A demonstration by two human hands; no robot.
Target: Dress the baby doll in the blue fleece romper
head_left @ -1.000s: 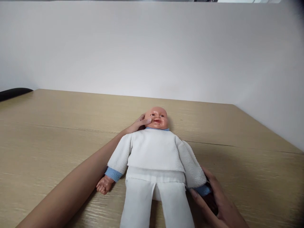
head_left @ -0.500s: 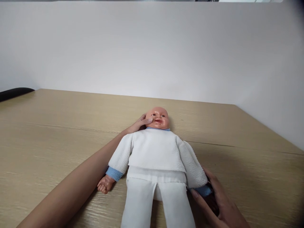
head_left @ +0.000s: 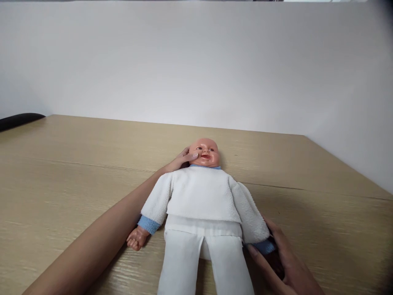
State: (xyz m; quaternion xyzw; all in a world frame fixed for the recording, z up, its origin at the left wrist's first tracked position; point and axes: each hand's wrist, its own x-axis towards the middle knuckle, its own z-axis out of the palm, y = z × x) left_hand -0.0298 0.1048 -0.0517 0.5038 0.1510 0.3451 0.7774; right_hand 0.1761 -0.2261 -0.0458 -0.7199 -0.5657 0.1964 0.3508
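A baby doll [head_left: 199, 196] in a white fleece top and white trousers lies on its back on a light wooden table [head_left: 61, 172], head pointing away from me. My left hand [head_left: 179, 160] reaches along the doll's side and cups its head, thumb on the cheek. Lower right, my right hand [head_left: 284, 262] wraps around the doll's hand at the blue cuff of the sleeve. The doll's other bare hand [head_left: 136, 239] rests on the table beside my left forearm.
A plain white wall [head_left: 196, 61] rises behind the table's far edge. Something dark and curved [head_left: 18, 120] shows at the far left edge. The table's right edge runs diagonally at the right side.
Almost nothing differs; the doll and both hands have shifted very slightly to the right in the picture, and both grips stay the same.
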